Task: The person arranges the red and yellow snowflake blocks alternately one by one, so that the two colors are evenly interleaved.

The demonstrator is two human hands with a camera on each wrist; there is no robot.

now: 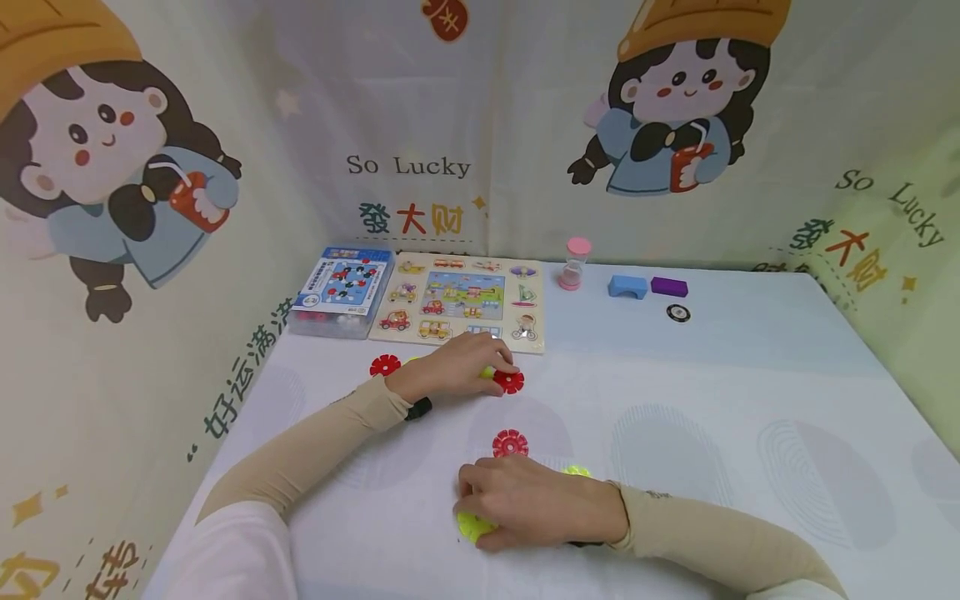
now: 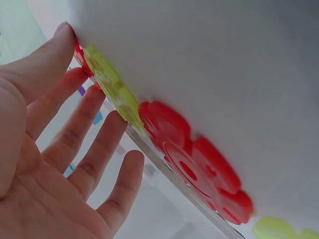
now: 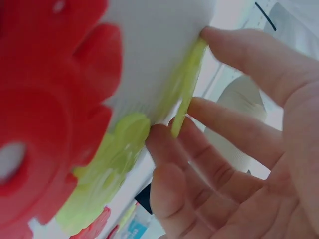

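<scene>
Pinching yellow disc (image 3: 187, 84) edge-on: right wrist | hourglass (image 1: 574, 265): head only

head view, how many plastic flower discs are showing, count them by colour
Red flower discs: 3
Yellow flower discs: 4, all partly covered
Total: 7 showing; any fully hidden ones can't be counted

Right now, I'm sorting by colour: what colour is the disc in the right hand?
Yellow-green; the disc shows best in the right wrist view.
</scene>
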